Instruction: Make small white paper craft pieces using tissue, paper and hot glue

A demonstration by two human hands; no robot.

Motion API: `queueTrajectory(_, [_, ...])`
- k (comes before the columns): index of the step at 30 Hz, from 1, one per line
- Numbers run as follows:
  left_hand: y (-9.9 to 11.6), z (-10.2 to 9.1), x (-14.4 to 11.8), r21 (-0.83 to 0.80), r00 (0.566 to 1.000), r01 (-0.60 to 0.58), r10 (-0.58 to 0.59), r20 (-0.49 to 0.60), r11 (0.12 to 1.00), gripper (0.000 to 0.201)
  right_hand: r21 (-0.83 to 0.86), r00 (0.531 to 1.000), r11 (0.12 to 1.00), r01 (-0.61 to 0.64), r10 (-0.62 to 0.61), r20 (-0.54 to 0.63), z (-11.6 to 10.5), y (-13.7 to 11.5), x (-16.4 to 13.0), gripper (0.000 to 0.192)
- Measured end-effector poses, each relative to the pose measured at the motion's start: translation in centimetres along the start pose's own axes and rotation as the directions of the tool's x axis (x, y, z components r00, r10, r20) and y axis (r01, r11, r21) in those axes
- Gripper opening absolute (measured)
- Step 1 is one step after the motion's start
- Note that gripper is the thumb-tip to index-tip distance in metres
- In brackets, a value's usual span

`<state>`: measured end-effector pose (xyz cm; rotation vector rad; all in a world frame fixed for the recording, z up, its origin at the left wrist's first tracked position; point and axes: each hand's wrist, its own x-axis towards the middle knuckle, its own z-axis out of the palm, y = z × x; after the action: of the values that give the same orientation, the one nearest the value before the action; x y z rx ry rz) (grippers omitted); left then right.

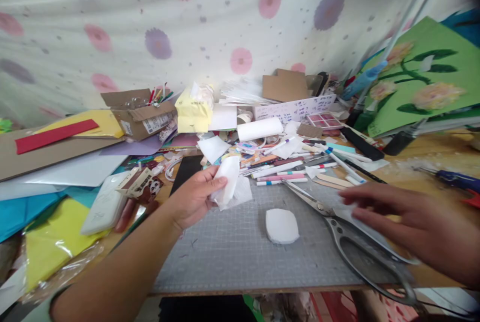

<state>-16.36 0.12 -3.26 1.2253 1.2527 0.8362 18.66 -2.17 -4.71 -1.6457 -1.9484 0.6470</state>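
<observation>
White scraps [229, 182] pinched in left hand [193, 197], seemingly.

White foam pieces [229, 182] sit in the left hand [193, 197] above a grey gridded cutting mat [240, 247]. The backdrop cloth [187, 22] is white with pink and purple flowers

On the mat [240, 252] our left hand [193, 197] holds paper scraps [229, 184] over its far left part. A cut piece [282, 225] lies at mid-mat, the scissors [348, 232] to its right, under our right hand [420, 224]. Pens [281, 178] lie along the far edge, a roll [260, 128] behind them, a box [140, 112] toward the far left corner.
</observation>
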Motion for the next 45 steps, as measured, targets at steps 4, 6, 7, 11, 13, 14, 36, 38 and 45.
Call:
queueTrajectory(4, [-0.1, 4.7, -0.4, -0.405, 0.99, 0.134, -0.104, 0.094, 0.904, 0.035, 0.423, 0.953, 0.906, -0.019, -0.112, 0.283, 3.8, -6.8, 1.8, 0.052])
queueTrajectory(6, [-0.4, 6.3, -0.6, -0.406, 0.985, 0.159, -0.119, 0.122, 0.9, 0.034, 0.494, 0.953, 0.867, -0.061, -0.097, 0.287, 5.4, -7.9, 2.6, 0.061])
queueTrajectory(7, [-0.5, 6.7, -0.7, -0.351, 0.987, 0.152, -0.12, 0.111, 0.924, 0.035, 0.511, 0.957, 0.856, -0.077, -0.079, 0.278, 5.9, -7.8, 2.9, 0.059])
queueTrajectory(11, [-1.1, 3.8, -0.1, 0.269, 0.991, 0.054, -0.018, -0.134, 0.962, 0.042, 0.63, 0.958, 0.763, -0.141, -0.054, 0.28, 6.4, -5.9, 3.9, 0.046])
queueTrajectory(13, [-0.6, 0.4, 0.4, 0.374, 0.969, 0.054, 0.042, -0.245, 0.926, 0.042, 0.667, 0.961, 0.73, -0.149, -0.052, 0.271, 5.9, -5.0, 4.5, 0.044])
queueTrajectory(14, [-0.3, -1.2, 0.7, 0.43, 0.949, 0.055, 0.087, -0.303, 0.901, 0.039, 0.67, 0.965, 0.727, -0.15, -0.039, 0.258, 5.6, -4.7, 4.7, 0.043])
queueTrajectory(36, [0.8, 3.8, 4.4, -0.147, 0.968, -0.225, 0.205, -0.142, 0.963, 0.018, 0.399, 0.993, 0.917, 0.008, -0.053, 0.103, 3.9, -0.8, 6.6, 0.005])
queueTrajectory(38, [0.8, 3.4, 4.5, -0.197, 0.962, -0.248, 0.217, -0.166, 0.948, 0.016, 0.343, 0.985, 0.935, 0.085, -0.131, 0.112, 4.4, -1.2, 6.6, 0.008])
queueTrajectory(45, [0.2, 3.9, 4.4, -0.181, 0.967, -0.236, 0.212, -0.142, 0.955, 0.016, 0.306, 0.952, 0.912, 0.272, -0.301, 0.05, 5.5, -2.3, 6.9, 0.028])
